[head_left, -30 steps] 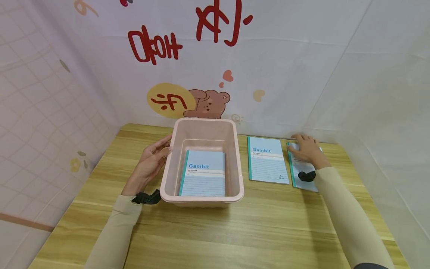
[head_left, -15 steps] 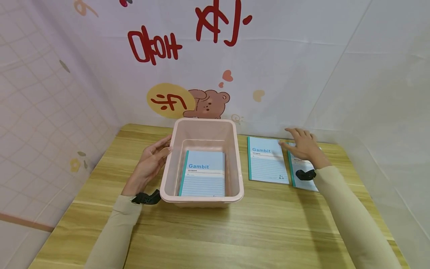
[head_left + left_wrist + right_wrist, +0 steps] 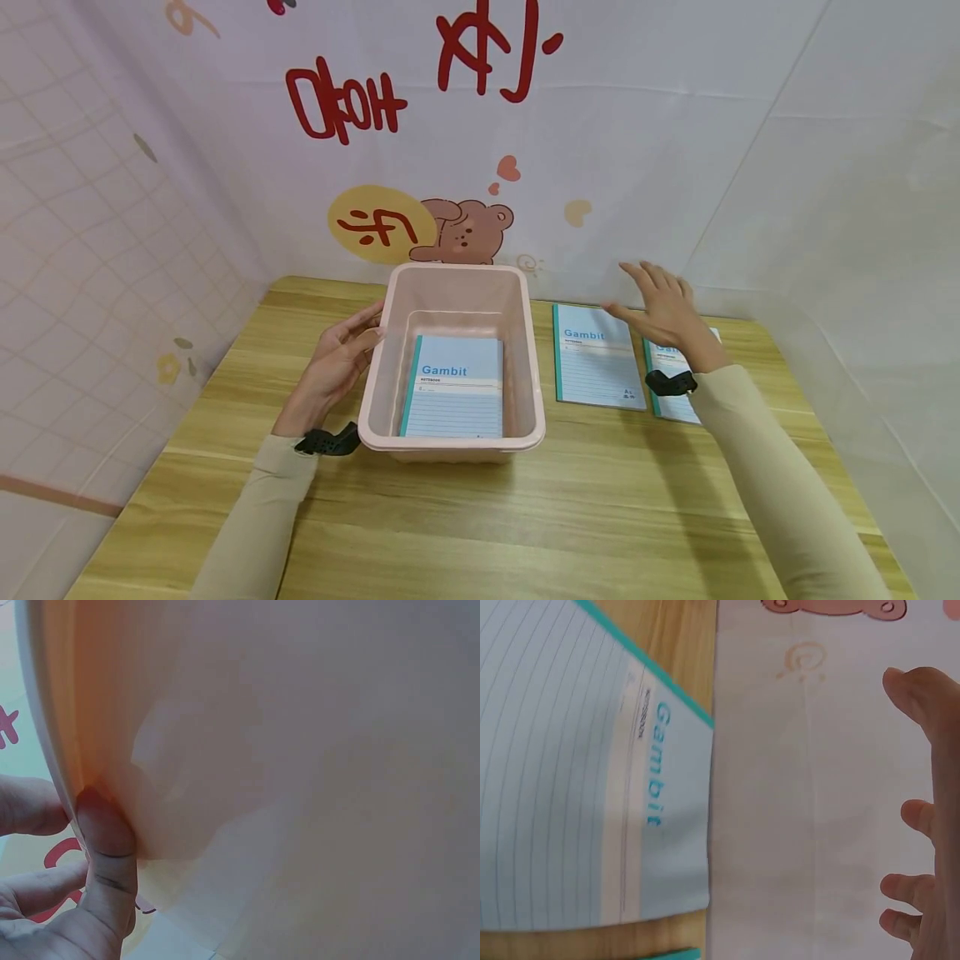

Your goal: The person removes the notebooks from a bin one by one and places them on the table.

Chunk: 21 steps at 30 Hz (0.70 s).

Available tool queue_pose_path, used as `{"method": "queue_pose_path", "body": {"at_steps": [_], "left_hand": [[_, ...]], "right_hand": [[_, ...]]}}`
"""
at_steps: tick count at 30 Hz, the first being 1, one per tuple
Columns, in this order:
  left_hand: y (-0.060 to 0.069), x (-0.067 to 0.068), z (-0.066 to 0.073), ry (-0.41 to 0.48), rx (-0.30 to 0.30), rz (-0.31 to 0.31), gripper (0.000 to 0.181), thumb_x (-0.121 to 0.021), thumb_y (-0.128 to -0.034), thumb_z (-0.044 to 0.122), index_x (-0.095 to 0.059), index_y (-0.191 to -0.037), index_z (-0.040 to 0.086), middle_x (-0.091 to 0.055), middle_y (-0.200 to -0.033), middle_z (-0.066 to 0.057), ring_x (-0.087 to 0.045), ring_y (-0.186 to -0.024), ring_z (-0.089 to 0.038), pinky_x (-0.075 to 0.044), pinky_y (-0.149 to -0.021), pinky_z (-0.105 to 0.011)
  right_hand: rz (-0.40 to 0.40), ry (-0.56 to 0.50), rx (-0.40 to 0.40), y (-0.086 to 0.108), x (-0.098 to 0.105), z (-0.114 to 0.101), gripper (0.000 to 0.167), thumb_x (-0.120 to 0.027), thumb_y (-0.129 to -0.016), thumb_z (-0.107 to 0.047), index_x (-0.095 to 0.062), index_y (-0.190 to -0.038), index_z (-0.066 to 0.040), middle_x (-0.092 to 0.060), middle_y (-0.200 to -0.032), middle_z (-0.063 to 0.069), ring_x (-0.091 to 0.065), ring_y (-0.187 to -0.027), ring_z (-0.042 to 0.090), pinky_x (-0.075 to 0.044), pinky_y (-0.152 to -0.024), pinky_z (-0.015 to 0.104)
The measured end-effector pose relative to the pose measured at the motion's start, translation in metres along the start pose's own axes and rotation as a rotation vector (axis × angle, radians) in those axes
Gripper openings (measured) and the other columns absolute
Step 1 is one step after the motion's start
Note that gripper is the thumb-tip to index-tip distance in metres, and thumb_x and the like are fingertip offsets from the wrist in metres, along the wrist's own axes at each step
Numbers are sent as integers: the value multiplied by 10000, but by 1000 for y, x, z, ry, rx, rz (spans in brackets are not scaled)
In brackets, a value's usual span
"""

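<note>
A pale pink plastic basin (image 3: 457, 287) stands on the table with a "Gambit" notebook (image 3: 453, 404) lying flat inside. At its left side, my left hand (image 3: 341, 362) grips the rim between thumb and fingers; the left wrist view shows the thumb (image 3: 109, 832) against the basin's wall. My right hand (image 3: 663, 312) hovers with spread fingers over two more notebooks and holds nothing. The nearer one to the basin is the middle notebook (image 3: 600, 367), also large in the right wrist view. Partly hidden under the hand and wrist lies the right notebook (image 3: 678, 410).
The wood-grain table (image 3: 480, 533) meets a white printed backdrop (image 3: 637, 150) right behind the basin and notebooks. Side walls of similar sheeting close in on the left and right. Each wrist wears a black strap (image 3: 330, 440).
My right hand has lifted off the right notebook and moved left and away from me, its fingers spreading. The left hand and the basin have stayed still.
</note>
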<state>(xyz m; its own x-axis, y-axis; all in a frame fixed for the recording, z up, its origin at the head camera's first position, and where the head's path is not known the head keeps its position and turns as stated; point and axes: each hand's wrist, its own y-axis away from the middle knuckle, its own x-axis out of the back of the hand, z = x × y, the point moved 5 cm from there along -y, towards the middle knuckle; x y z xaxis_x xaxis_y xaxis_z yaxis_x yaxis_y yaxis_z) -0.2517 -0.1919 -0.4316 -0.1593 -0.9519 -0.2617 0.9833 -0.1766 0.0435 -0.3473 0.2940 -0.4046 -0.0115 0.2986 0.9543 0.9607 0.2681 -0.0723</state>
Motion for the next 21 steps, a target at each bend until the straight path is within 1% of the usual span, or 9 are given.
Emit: {"method": "queue_pose_path", "body": {"at_steps": [4, 12, 21], "left_hand": [[0, 0, 0, 0, 4, -2, 617, -578, -1044, 72, -317, -1602, 33, -542, -1265, -39, -653, -1055, -80, -579, -870, -163], [0, 0, 0, 4, 2, -4, 617, -580, -1042, 70, -321, -1601, 34, -548, -1235, -31, -638, -1049, -88, -577, -865, -164], [1, 0, 1, 3, -3, -9, 631, -591, -1037, 75, -316, -1603, 34, -533, -1261, -53, -638, -1039, -90, -585, -872, -174]], "right_hand": [[22, 9, 6, -1, 6, -15, 874, -522, -956, -697, -204, -1648, -268, -154, -1696, 219, -110, -1545, 515, -5, -1188, 778], [57, 8, 10, -9, 14, -48, 911, -506, -930, -747, -149, -1656, -330, -101, -1718, 188, -62, -1569, 477, 30, -1183, 785], [94, -32, 53, -17, 23, -99, 911, -518, -914, -753, -146, -1651, -367, -92, -1725, 154, -66, -1581, 420, 28, -1220, 728]]}}
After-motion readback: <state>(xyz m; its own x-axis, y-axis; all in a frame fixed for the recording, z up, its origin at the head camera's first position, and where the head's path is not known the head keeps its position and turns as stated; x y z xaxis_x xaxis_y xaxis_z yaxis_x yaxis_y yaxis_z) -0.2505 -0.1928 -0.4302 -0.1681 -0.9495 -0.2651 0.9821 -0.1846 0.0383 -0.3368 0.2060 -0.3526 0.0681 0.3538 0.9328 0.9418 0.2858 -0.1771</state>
